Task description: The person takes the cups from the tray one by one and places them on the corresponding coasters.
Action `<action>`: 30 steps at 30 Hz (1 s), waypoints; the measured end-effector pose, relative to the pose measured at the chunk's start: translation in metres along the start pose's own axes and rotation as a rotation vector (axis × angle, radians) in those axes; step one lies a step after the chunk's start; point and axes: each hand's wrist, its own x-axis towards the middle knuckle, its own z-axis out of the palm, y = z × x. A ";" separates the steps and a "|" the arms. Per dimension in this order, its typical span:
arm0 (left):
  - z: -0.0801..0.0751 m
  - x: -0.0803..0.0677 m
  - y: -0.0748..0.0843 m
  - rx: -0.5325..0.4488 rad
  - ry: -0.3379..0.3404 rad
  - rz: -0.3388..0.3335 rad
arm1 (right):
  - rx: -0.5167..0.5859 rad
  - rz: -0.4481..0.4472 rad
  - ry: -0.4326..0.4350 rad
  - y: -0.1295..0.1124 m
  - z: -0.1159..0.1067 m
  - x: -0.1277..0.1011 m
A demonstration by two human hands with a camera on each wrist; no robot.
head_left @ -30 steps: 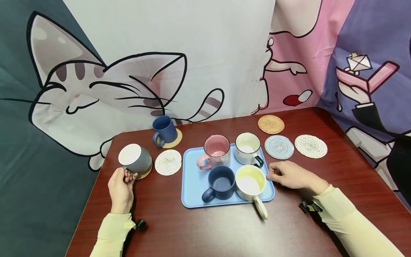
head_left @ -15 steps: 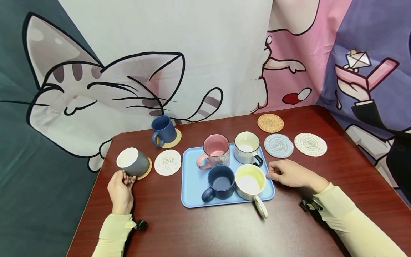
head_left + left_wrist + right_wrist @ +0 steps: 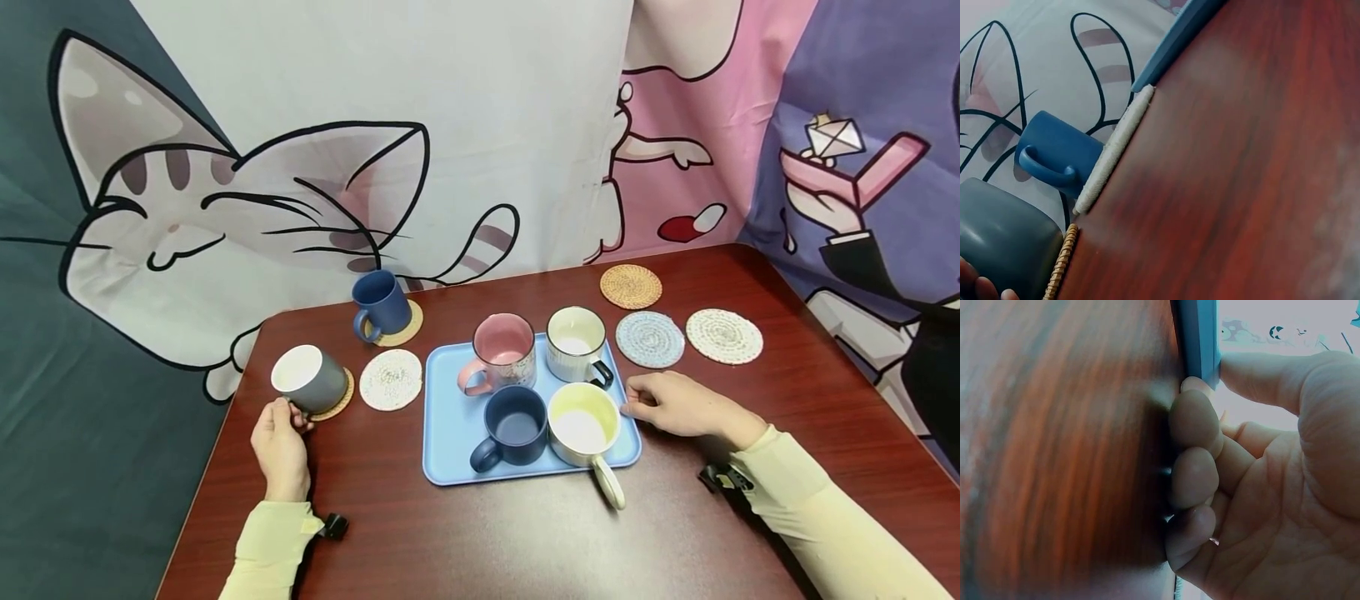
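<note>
My left hand [image 3: 281, 446] pinches the handle of the gray mug [image 3: 306, 380], which sits at about twelve o'clock from my fingers on a woven coaster [image 3: 339, 398], upright, handle pointing back at seven o'clock toward me. At the right, my right hand [image 3: 675, 406] rests with its curled fingers and thumb pinching the blue tray's [image 3: 447, 442] three o'clock edge.

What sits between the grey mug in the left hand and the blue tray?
One white woven coaster, lying flat on the table between the grey mug and the blue tray; nothing stands on it. The head view shows it.
</note>
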 end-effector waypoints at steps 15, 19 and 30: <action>-0.001 0.000 -0.003 0.059 0.045 0.057 | -0.005 0.014 -0.009 -0.002 -0.001 0.000; -0.002 -0.001 -0.003 0.085 0.082 0.055 | -0.002 0.020 -0.011 -0.002 0.000 -0.001; -0.001 -0.002 0.005 0.095 0.297 0.307 | -0.005 0.020 -0.009 0.001 0.000 0.001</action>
